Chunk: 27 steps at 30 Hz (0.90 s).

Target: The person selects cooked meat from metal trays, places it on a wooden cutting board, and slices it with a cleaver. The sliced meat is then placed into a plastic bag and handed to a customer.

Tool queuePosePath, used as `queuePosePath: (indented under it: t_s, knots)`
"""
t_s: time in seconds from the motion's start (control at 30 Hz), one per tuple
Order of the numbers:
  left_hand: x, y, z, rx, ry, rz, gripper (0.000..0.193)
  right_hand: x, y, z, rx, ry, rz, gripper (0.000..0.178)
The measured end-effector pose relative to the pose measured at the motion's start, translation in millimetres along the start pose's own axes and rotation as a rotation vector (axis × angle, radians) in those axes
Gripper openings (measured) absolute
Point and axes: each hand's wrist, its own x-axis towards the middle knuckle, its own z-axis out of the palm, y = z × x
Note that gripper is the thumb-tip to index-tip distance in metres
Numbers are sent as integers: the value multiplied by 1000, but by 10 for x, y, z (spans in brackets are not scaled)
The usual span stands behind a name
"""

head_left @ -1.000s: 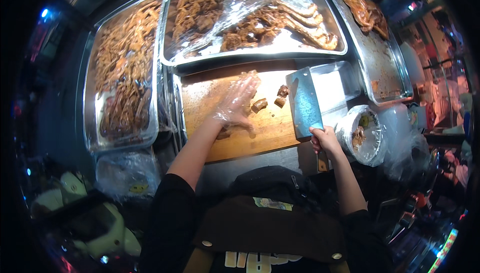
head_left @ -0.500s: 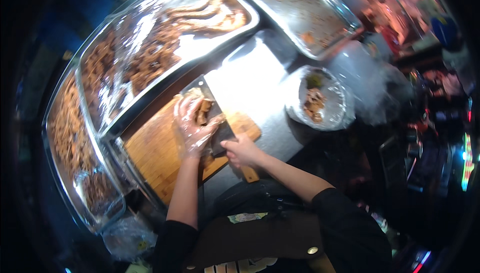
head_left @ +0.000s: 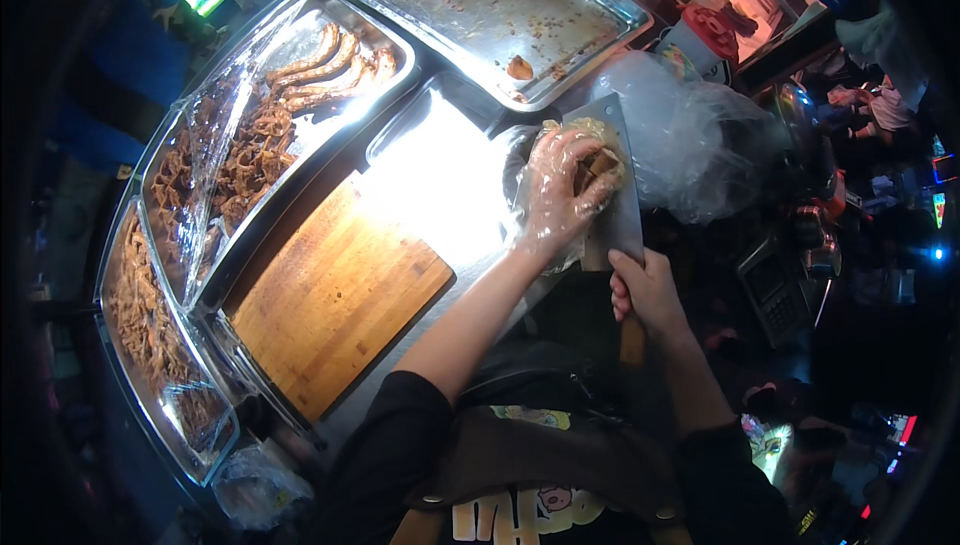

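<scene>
My left hand (head_left: 558, 190), in a clear plastic glove, is curled around chunks of brown cooked meat (head_left: 598, 165) and presses them against the flat of a cleaver (head_left: 624, 195). With my right hand (head_left: 650, 295) I grip the cleaver near its wooden handle, the broad blade pointing away from me. Both hands are above a bowl lined with clear plastic (head_left: 514, 160); they cover most of it, and its contents are hidden. A wooden cutting board (head_left: 335, 300) lies to the left of my hands, with small dark specks on it.
At the left, metal trays hold brown cooked meat (head_left: 235, 170), partly under plastic film. A large metal tray (head_left: 480, 20) at the back carries roasted pieces at its far end. Clear plastic bags (head_left: 690, 135) bunch up right of the bowl. A bright metal surface (head_left: 430, 180) adjoins the board.
Both hands, with the cleaver and the meat chunks, have moved right from above the cutting board to above the lined bowl. The view has also shifted, and the board is now uncovered.
</scene>
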Motion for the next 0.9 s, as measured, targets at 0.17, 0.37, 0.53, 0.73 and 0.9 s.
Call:
queuePosePath:
  t_s: [0.17, 0.37, 0.53, 0.73, 0.9]
  knots:
    - [-19, -92, -375, -47, -74, -2, 47, 86, -86, -217, 13, 73, -61, 23]
    - [-876, -131, -1909, 523, 3, -13, 73, -33, -221, 125, -125, -59, -356, 23]
    - [-1412, -281, -2773, 1048, -559, -286, 82, 240, -138, 1265, -571, -395, -580, 25]
    - [-1452, -431, -3189, 1049, -682, -286, 80, 583, 91, 2181, -782, -460, -769, 25]
    - [-1457, -447, -3312, 995, -809, -441, 72, 691, 107, 2453, -947, -495, -718, 24]
